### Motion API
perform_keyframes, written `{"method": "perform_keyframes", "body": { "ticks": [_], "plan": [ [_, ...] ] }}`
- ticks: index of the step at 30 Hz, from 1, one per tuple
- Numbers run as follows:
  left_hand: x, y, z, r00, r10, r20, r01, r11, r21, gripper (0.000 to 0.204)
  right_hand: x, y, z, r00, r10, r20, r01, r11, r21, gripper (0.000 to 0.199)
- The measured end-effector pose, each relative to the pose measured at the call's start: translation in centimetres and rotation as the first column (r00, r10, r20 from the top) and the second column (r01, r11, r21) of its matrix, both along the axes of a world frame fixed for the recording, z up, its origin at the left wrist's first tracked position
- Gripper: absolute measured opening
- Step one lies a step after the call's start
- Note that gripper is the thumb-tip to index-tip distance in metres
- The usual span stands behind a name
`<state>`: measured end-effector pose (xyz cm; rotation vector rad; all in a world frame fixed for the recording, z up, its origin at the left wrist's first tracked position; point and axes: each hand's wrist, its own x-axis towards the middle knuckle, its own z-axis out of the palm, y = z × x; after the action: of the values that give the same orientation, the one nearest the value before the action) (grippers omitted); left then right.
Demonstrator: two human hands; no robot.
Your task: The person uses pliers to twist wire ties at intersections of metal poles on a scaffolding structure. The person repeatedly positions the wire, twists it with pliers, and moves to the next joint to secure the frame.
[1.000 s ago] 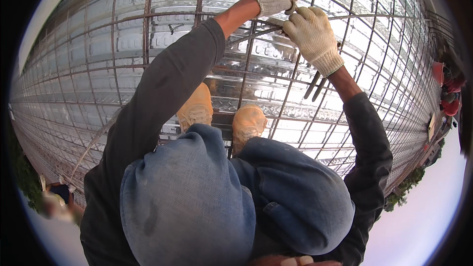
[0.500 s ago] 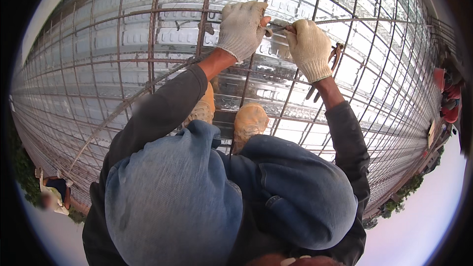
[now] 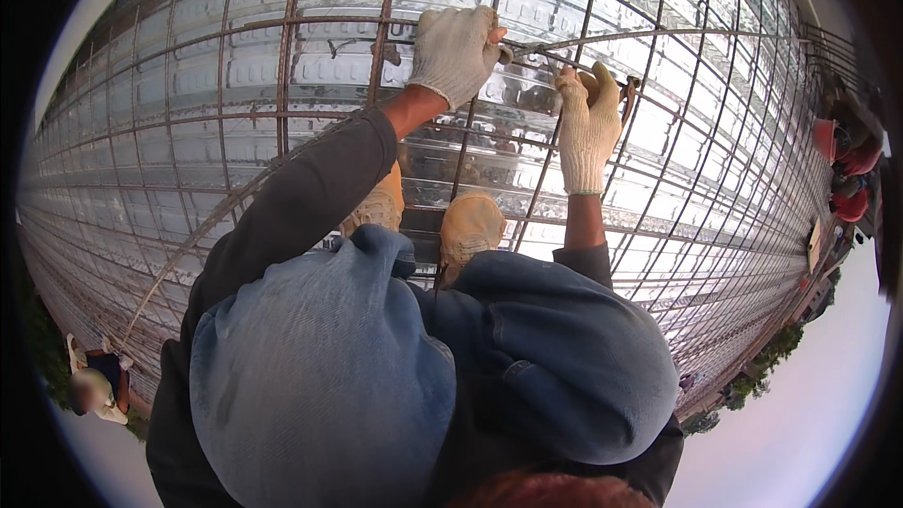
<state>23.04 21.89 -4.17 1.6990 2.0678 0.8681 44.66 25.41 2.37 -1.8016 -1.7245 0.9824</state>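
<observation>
My left hand, in a pale knit glove with a bare thumb tip showing, is closed at a crossing of the steel mesh. It grips where a long thin rod meets the bars. To its right, my right hand, also gloved, is raised with its fingers curled just below a crossbar. Whatever lies between those fingers is too small to make out. A pair of rusty pincers shows beside the right hand, its handles mostly hidden.
Rebar mesh spreads over shiny ribbed metal decking. My tan boots stand between the bars below my hands. A person is at the far left, and people in red are at the right edge.
My right hand has moved down, away from the left hand, and turned from back-up to upright with curled fingers. The left hand keeps its grip, and the view has shifted slightly.
</observation>
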Motion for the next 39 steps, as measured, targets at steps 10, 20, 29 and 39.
{"method": "perform_keyframes", "body": {
  "ticks": [10,20,29,39],
  "plan": [
    [0.7,3.2,-1.0,1.000,0.007,0.021,-0.011,0.977,0.215,0.028,7.3,-1.1,-1.4,0.686,0.161,0.709,-0.064,0.985,-0.162,0.092],
    [1.6,3.3,-1.7,0.994,0.008,-0.110,0.002,0.996,0.089,0.035,8.7,4.1,5.1,0.994,0.075,-0.079,-0.106,0.809,-0.579,0.056],
    [1.6,3.9,-1.3,0.999,-0.038,-0.008,0.039,0.998,0.041,0.022,2.2,7.5,12.5,0.350,0.793,0.499,-0.551,0.605,-0.575,0.056],
    [1.0,3.4,-0.8,0.998,-0.050,-0.023,0.049,0.999,-0.017,0.028,0.6,8.2,10.3,0.002,0.741,0.671,-0.721,0.466,-0.512,0.049]
  ]
}}
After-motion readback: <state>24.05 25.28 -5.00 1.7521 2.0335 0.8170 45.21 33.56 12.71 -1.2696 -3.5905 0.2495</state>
